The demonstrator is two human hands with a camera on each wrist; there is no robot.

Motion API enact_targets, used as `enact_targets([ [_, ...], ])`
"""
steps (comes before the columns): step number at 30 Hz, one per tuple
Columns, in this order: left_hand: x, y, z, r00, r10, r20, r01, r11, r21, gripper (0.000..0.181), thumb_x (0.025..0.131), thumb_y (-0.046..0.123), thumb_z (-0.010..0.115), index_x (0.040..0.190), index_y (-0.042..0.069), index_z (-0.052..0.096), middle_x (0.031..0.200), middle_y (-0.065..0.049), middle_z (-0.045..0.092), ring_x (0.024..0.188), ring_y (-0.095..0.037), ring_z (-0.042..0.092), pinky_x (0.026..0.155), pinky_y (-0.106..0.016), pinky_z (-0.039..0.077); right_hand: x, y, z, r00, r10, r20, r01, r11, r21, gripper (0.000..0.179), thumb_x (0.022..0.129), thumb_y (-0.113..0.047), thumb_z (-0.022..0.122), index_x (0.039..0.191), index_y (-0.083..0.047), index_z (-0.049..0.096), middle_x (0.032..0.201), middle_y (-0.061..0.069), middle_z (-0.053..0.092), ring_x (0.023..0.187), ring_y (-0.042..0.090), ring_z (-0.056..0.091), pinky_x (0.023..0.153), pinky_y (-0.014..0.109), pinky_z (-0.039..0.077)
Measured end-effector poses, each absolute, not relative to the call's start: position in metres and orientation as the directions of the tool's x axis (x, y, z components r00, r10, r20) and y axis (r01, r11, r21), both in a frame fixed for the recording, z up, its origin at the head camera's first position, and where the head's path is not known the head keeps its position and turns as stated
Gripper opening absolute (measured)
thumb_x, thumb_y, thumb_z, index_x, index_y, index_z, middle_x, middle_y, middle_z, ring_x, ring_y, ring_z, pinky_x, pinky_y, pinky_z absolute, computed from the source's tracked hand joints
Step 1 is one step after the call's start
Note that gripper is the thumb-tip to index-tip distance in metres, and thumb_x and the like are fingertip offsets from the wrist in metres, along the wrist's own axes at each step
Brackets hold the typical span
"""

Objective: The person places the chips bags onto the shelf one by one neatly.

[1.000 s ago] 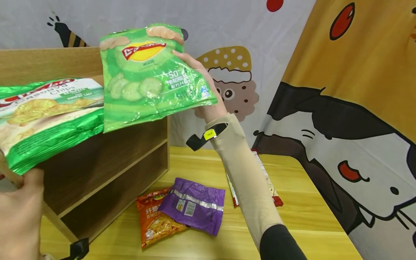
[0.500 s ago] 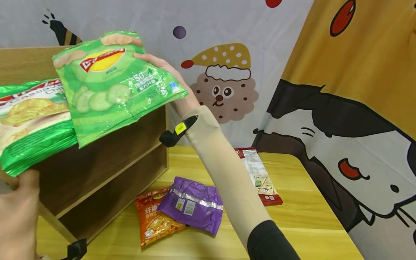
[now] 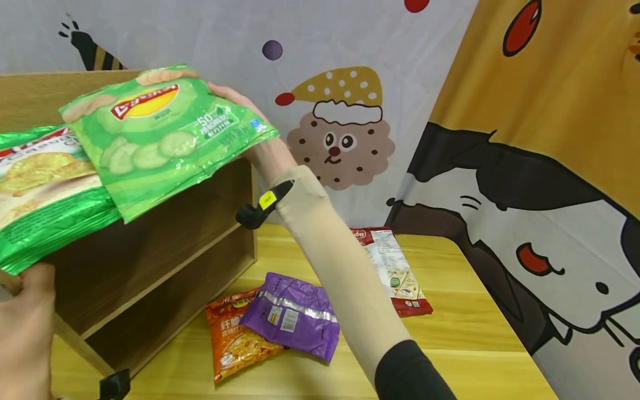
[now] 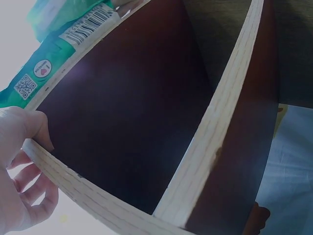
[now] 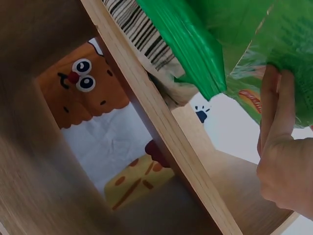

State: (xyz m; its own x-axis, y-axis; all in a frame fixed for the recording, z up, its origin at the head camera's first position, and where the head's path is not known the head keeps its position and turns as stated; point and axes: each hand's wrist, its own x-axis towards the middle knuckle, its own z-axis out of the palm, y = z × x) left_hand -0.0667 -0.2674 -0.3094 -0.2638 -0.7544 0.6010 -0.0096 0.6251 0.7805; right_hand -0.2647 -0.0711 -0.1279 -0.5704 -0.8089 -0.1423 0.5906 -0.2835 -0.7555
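My left hand (image 3: pixel 27 328) grips the side edge of a wooden shelf unit (image 3: pixel 165 291); in the left wrist view its thumb lies inside the panel and its fingers curl outside. My right hand (image 5: pixel 288 152) holds a green bag of potato chips (image 3: pixel 155 139) at the unit's top level, with two fairly straight fingers (image 5: pixel 279 105) against the bag's back. In the head view that bag hides much of the hand, and the thumb's hold is hard to see. Beside it, partly covered by it, a green and white cassava chips bag (image 3: pixel 47 191) sits on the unit's upper level.
On the yellow wooden table (image 3: pixel 465 333), a purple snack bag (image 3: pixel 295 319) overlaps an orange snack bag (image 3: pixel 242 339). A red and white packet (image 3: pixel 392 266) lies partly behind my right forearm. A patterned cloth (image 3: pixel 435 66) hangs behind.
My right hand has carried the green potato chips bag left and slightly down, so it covers more of the cassava chips bag. My left hand keeps its grip on the shelf unit.
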Motion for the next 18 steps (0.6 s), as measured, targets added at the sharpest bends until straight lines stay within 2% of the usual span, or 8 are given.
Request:
enact_targets([
  [3, -0.065, -0.261, -0.305, -0.279, -0.760, 0.587, -0.010, 0.614, 0.789, 0.039, 0.076, 0.004, 0.047, 0.068, 0.042, 0.042, 0.048, 0.030, 0.025, 0.048, 0.010, 0.021, 0.049, -0.014, 0.016, -0.271, -0.075, -0.131, -0.663, -0.745, -0.072, 0.518, -0.388, -0.762, 0.046, 0.102, -0.034, 0.034, 0.073, -0.003, 0.053, 0.056, 0.008, 0.055, 0.043, 0.017, 0.057, 0.041, 0.024, 0.047],
  [6, -0.062, -0.259, -0.303, -0.317, -0.737, 0.597, -0.003, 0.630, 0.777, 0.052, 0.078, 0.000, 0.046, 0.109, 0.040, 0.058, 0.057, 0.029, 0.028, 0.045, 0.006, 0.015, 0.048, -0.017, 0.013, -0.278, -0.079, -0.137, -0.718, -0.696, 0.002, 0.434, -0.449, -0.782, 0.045, 0.101, -0.034, 0.035, 0.071, -0.005, 0.053, 0.053, 0.006, 0.056, 0.043, 0.014, 0.057, 0.043, 0.023, 0.047],
  [9, -0.058, -0.257, -0.303, -0.363, -0.690, 0.626, 0.022, 0.665, 0.746, 0.074, 0.078, -0.004, 0.042, 0.145, 0.027, 0.036, 0.053, 0.026, 0.025, 0.042, 0.002, 0.010, 0.048, -0.021, 0.010, -0.287, -0.080, -0.142, -0.732, -0.681, 0.040, 0.339, -0.414, -0.845, 0.037, 0.100, -0.034, 0.037, 0.081, -0.007, 0.055, 0.060, 0.005, 0.059, 0.050, 0.014, 0.059, 0.050, 0.024, 0.049],
  [12, -0.057, -0.256, -0.302, -0.370, -0.653, 0.661, 0.058, 0.693, 0.718, 0.074, 0.077, -0.007, 0.039, 0.146, 0.020, 0.036, 0.044, 0.020, 0.017, 0.042, 0.001, 0.009, 0.052, -0.022, 0.007, -0.295, -0.076, -0.143, -0.755, -0.653, 0.060, 0.194, -0.309, -0.931, 0.031, 0.099, -0.029, 0.043, 0.106, -0.004, 0.058, 0.078, 0.006, 0.065, 0.060, 0.015, 0.060, 0.057, 0.025, 0.049],
  [13, -0.057, -0.255, -0.300, -0.370, -0.636, 0.677, 0.078, 0.705, 0.705, 0.074, 0.076, -0.008, 0.038, 0.146, 0.017, 0.036, 0.046, 0.022, 0.031, 0.043, 0.001, 0.008, 0.053, -0.022, 0.006, -0.298, -0.073, -0.143, -0.769, -0.635, 0.080, 0.123, -0.268, -0.955, 0.030, 0.098, -0.026, 0.046, 0.114, -0.003, 0.057, 0.086, 0.009, 0.067, 0.066, 0.016, 0.063, 0.059, 0.025, 0.050],
  [15, -0.057, -0.255, -0.299, -0.368, -0.627, 0.687, 0.087, 0.713, 0.696, 0.075, 0.076, -0.008, 0.037, 0.146, 0.017, 0.035, 0.047, 0.023, 0.031, 0.044, 0.001, 0.007, 0.054, -0.023, 0.006, -0.303, -0.066, -0.142, -0.780, -0.612, 0.130, -0.018, -0.186, -0.982, 0.033, 0.098, -0.020, 0.048, 0.125, -0.002, 0.054, 0.104, 0.012, 0.068, 0.083, 0.019, 0.067, 0.069, 0.025, 0.053],
  [17, -0.059, -0.253, -0.296, -0.360, -0.647, 0.672, 0.074, 0.698, 0.712, 0.075, 0.076, -0.007, 0.037, 0.147, 0.019, 0.035, 0.071, 0.028, 0.051, 0.051, 0.004, 0.015, 0.058, -0.022, 0.008, -0.308, -0.057, -0.140, -0.775, -0.602, 0.189, -0.136, -0.133, -0.982, 0.035, 0.097, -0.014, 0.049, 0.130, -0.001, 0.050, 0.121, 0.017, 0.063, 0.103, 0.023, 0.065, 0.082, 0.026, 0.054],
  [18, -0.059, -0.253, -0.296, -0.347, -0.654, 0.672, 0.061, 0.699, 0.712, 0.075, 0.076, -0.007, 0.037, 0.146, 0.021, 0.036, 0.081, 0.031, 0.050, 0.055, 0.004, 0.016, 0.060, -0.023, 0.011, -0.309, -0.053, -0.140, -0.766, -0.600, 0.231, -0.203, -0.116, -0.972, 0.035, 0.097, -0.012, 0.048, 0.130, -0.001, 0.050, 0.127, 0.019, 0.060, 0.112, 0.024, 0.062, 0.088, 0.027, 0.052],
])
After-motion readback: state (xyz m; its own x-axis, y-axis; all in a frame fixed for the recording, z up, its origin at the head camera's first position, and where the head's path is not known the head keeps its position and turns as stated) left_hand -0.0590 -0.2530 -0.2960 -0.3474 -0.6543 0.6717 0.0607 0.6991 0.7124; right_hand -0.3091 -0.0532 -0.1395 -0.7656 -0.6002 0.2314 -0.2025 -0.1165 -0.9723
